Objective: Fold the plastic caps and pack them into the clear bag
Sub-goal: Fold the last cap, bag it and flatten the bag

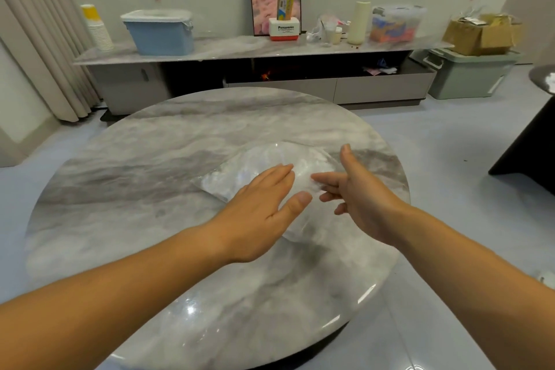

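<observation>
Holding nothing, left hand [260, 207], right hand [362, 200] spread over clear bag [271, 156] by table edge [401, 180].

clear bag [270, 168] lying on the bench [150, 159], both hands [264, 207] over its near side, left hand beside right hand [360, 189], sideboard [240, 48] behind

A clear bag [220, 186] lies flat on the round marble counter [144, 159], right of its middle, one corner pointing left. Crinkled, translucent plastic caps [279, 155] bulge at it; inside or atop, unclear.
</observation>
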### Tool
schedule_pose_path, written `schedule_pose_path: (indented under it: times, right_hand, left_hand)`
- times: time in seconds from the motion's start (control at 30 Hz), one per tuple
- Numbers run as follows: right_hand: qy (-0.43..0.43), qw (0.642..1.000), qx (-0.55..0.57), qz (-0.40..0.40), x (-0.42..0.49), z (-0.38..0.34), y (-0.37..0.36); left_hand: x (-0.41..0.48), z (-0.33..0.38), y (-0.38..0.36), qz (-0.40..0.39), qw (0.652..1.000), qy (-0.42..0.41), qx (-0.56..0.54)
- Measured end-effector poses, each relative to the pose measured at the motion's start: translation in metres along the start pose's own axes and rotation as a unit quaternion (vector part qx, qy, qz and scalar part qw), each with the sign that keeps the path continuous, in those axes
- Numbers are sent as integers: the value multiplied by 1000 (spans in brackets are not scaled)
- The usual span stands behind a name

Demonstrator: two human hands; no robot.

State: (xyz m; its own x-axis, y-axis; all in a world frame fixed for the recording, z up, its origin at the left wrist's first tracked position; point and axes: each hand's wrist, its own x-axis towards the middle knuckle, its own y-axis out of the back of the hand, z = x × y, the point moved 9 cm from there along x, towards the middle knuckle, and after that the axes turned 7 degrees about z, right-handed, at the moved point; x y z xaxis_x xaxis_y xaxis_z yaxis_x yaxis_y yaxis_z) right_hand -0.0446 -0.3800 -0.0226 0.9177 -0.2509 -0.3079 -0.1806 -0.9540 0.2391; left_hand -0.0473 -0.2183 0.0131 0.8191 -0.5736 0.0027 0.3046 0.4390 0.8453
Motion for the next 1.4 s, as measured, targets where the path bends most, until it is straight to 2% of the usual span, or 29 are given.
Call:
schedule_pose_path:
  times: [0.2,0.3,0.43,0.53,0.6,0.67,0.77,0.8,0.87,0.97,1.1,1.27,1.4]
  right_hand:
    - [-55,985,160,-31,12,-3,-28]
    - [-78,970,231,-13,11,3,-27]
    - [-65,952,300,6,-3,6,-21]
    - [-53,950,308,5,-21,10,-19]
    - [-45,961,272,14,-34,12,-17]
    - [-18,981,188,49,-42,10,-10]
    - [104,989,1,108,-53,-10,3]
    - [174,974,-71,124,-57,-21,7]
    - [317,920,-193,130,-66,-37,5]
    - [434,846,-304,60,-67,-39,-12]
    - [471,807,-355,-15,-65,-32,-34]
    - [490,815,-311,5,-62,-48,-34]
    - [502,798,-332,-12,-60,-57,-47]
  left_hand:
    - [-13,-13,9,-8,998,-43,53]
    - [-17,-22,15,-9,992,-65,111]
    - [-22,-29,16,-10,979,-106,172]
    - [-25,-30,15,-2,974,-123,190]
    - [-29,-27,14,12,970,-136,201]
    - [-33,-24,13,32,968,-149,202]
    - [-35,-15,11,63,963,-177,192]
    - [-36,-10,9,76,957,-197,197]
    - [-35,-6,3,89,949,-225,203]
    - [-32,-9,-4,102,955,-219,174]
    - [-29,-17,-4,81,981,-156,87]
    - [-28,-32,2,32,995,-67,-70]
    - [-28,-43,4,47,993,-52,-100]
